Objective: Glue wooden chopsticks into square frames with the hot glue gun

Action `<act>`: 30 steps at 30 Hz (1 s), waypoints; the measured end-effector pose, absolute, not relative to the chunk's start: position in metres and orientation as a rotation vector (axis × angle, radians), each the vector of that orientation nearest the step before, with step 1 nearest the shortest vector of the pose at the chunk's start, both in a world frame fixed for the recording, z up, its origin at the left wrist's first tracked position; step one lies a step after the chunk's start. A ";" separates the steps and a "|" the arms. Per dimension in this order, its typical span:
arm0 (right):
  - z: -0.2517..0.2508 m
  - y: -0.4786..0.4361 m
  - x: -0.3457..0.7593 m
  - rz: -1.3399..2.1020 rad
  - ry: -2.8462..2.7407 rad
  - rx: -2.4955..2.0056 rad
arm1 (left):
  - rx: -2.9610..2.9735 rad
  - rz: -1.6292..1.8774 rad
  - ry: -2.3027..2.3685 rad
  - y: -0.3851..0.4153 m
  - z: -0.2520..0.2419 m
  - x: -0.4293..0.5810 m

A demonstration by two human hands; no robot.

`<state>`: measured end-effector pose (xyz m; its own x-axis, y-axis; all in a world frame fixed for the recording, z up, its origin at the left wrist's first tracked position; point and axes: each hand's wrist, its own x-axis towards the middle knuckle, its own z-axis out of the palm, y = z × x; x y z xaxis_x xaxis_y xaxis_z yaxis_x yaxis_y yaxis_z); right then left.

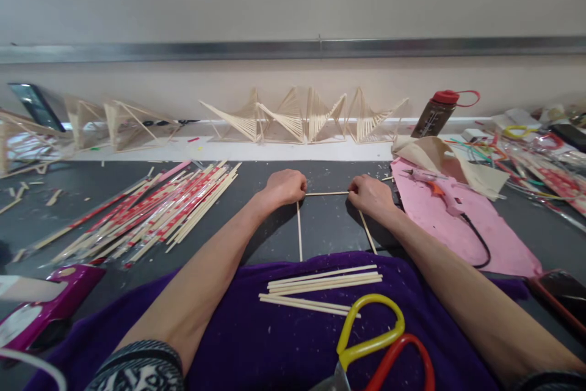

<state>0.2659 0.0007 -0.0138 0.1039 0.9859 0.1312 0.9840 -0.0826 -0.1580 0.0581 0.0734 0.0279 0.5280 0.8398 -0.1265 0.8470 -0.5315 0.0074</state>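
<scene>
- The left hand [287, 186] is almost closed, its fingers folded around the left end of a thin crosswise stick [327, 194].
- The right hand [372, 193] is closed in a similar way on the right end; the fingertips are hidden, so I cannot tell how firmly each one presses.
- This stick lies at the far side of two other sticks, the left side stick [300, 229] and the right side stick [367, 232], over the dark table [320, 226].
- The right side stick looks slanted; if a hand pushes unevenly, the corners could come out of square.
- The joints are covered by the hands; if they are weak, an early release could separate them.
- The near ends reach the purple cloth [274, 342]; a pull on it could shift them.
</scene>
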 end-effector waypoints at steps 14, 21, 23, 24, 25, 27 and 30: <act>-0.015 0.005 0.270 -0.029 -2.040 -2.143 | 2.693 -0.109 1.482 0.081 0.023 0.052; -0.010 0.019 0.263 -0.023 -2.036 -2.227 | 2.736 -0.027 1.471 0.087 0.019 0.049; -0.009 0.025 0.261 -0.029 -2.040 -2.230 | 2.745 0.007 1.477 0.090 0.016 0.046; -0.009 0.029 0.259 -0.032 -2.041 -2.232 | 2.749 0.026 1.480 0.092 0.015 0.045; -0.008 0.032 0.258 -0.033 -2.039 -2.236 | 2.753 0.044 1.483 0.094 0.014 0.044; -0.008 0.039 0.257 -0.032 -2.033 -2.245 | 2.761 0.080 1.490 0.098 0.011 0.042; -0.007 0.049 0.255 -0.021 -2.022 -2.256 | 2.769 0.130 1.510 0.104 0.008 0.041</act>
